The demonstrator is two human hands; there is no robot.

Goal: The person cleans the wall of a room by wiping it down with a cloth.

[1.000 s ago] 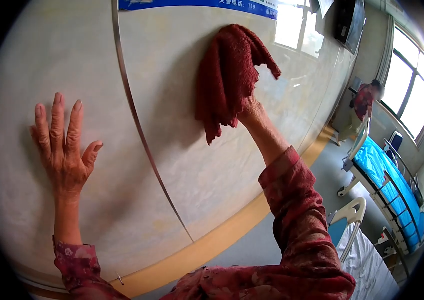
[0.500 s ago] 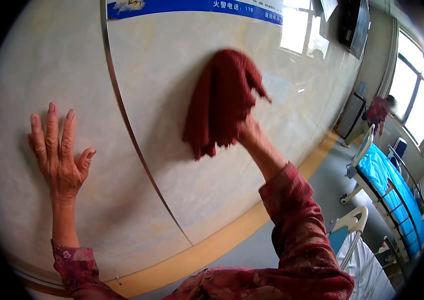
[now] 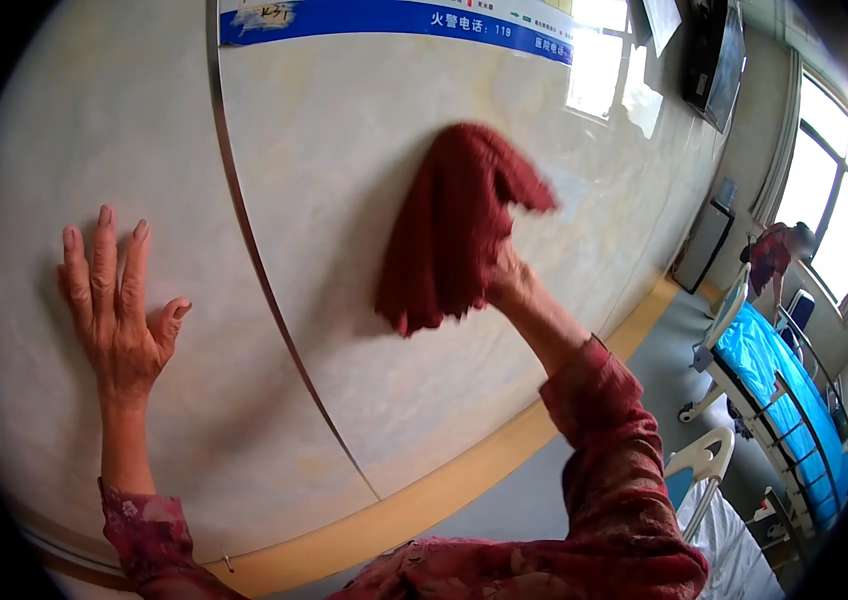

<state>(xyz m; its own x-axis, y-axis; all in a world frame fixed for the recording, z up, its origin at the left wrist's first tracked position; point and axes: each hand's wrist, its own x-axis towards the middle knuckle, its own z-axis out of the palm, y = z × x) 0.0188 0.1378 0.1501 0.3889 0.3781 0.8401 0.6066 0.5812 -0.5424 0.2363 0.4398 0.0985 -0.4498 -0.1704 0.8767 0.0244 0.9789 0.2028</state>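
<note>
My left hand (image 3: pixel 122 325) lies flat against the pale marbled wall panel (image 3: pixel 179 400), fingers spread and holding nothing. A dark red cloth (image 3: pixel 447 235) is draped over my right hand (image 3: pixel 512 280), which presses it to the wall right of a thin metal strip (image 3: pixel 262 260). The cloth hides the fingers; only the wrist and part of the hand show. Its lower edge hangs in loose folds, and its right corner sticks out past the hand.
Above the cloth is a blue and white sign (image 3: pixel 394 28). A dark wall-mounted screen (image 3: pixel 716 60) is at upper right. Along the floor runs a yellow border (image 3: pixel 464 455). To the right stand a bed with a blue cover (image 3: pixel 769 375) and another with white bedding (image 3: pixel 729 540). A person (image 3: pixel 774 255) bends near the window.
My right hand and the cloth have moved slightly down and to the right across the wall. The left hand stays in place. The person by the window has moved right and bent lower.
</note>
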